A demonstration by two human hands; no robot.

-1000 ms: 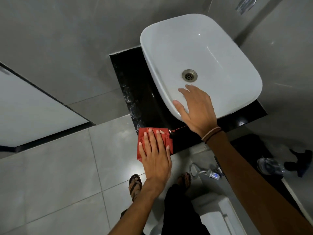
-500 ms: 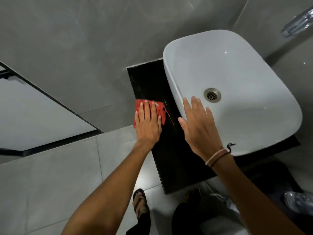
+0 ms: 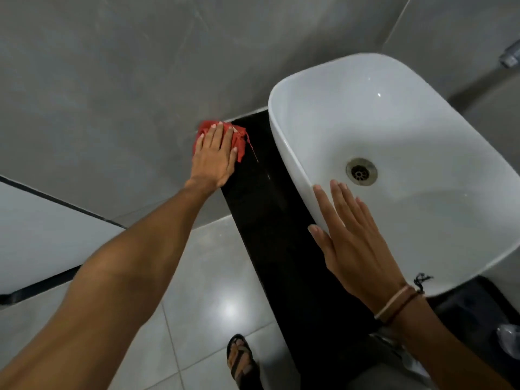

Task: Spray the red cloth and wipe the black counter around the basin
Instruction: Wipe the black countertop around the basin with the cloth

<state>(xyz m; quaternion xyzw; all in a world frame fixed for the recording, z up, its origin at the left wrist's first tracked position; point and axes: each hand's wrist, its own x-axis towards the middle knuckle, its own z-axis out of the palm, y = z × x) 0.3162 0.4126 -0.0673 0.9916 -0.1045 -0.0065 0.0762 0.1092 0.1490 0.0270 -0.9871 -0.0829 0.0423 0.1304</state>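
Note:
My left hand [image 3: 215, 157] presses flat on the red cloth [image 3: 239, 142], which is bunched at the far left corner of the black counter [image 3: 270, 220] where it meets the grey wall. A loose red thread trails off the cloth toward the white basin [image 3: 394, 130]. My right hand [image 3: 354, 243] rests flat with fingers together on the basin's near left rim, holding nothing. No spray bottle can be made out for certain.
The grey tiled wall [image 3: 126, 66] borders the counter's far end. The glossy tiled floor [image 3: 219, 277] lies left of the counter, with my sandalled foot [image 3: 242, 358] on it. A tap part [image 3: 510, 59] shows at the top right. A clear plastic object [image 3: 510, 342] lies at the right edge.
My left hand has slid the red cloth along the counter from its near edge to the far corner by the wall. My right hand has stayed on the basin's rim.

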